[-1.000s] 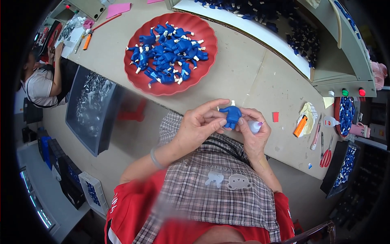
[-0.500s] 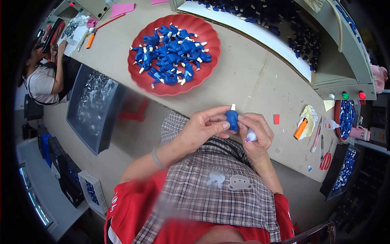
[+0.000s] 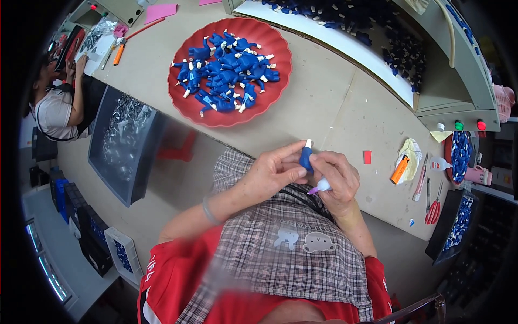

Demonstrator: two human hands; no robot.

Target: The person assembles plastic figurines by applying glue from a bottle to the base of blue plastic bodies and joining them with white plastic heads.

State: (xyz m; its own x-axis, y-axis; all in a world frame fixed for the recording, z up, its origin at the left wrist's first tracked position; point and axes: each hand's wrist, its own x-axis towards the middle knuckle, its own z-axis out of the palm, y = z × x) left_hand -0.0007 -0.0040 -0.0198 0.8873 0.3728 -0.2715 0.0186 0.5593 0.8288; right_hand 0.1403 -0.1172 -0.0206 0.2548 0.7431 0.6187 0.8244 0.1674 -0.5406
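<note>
- Workbench (image 3: 315,81), pale grey, runs diag. across; grey-green housing (image 3: 450,100) at upper R, w/ green light (image 3: 458,125) & red light (image 3: 481,126) on its edge.
- Co-worker (image 3: 59,113) at far L, seated by same bench; grey bin (image 3: 121,181) w/ clear bits sits btwn them & wearer.
- Red scalloped plate (image 3: 270,102) up on bench, heaped w/ blue pcs w/ whitish ends; its pile looks same as 0.5 s ago.
- Blue figure pc (image 3: 306,159) is in front of wearer, just over bench's near edge, whitish end up, held btwn both hands.
- L hand (image 3: 278,168): thumb & fingers closed in a pinch on figure's L side.
- R hand (image 3: 340,181): thumb/index on figure's R side, other fingers curled round white squeeze bottle (image 3: 324,184).
- Change: 1 s ago figure showed its broad side; now turned, narrower & partly hidden by fingers.
- Change: bottle's purple nozzle (image 3: 313,190) pointed up-R 1 s ago; now down-L, below figure, apart from it.
- R of hands: small red card (image 3: 367,157), then yellowish cloth (image 3: 413,154) w/ orange tool (image 3: 400,169) on it.
- Farther R: red-handled scissors (image 3: 433,211), blades away from wearer, near black tray (image 3: 438,249) of blue/white pcs.
</note>
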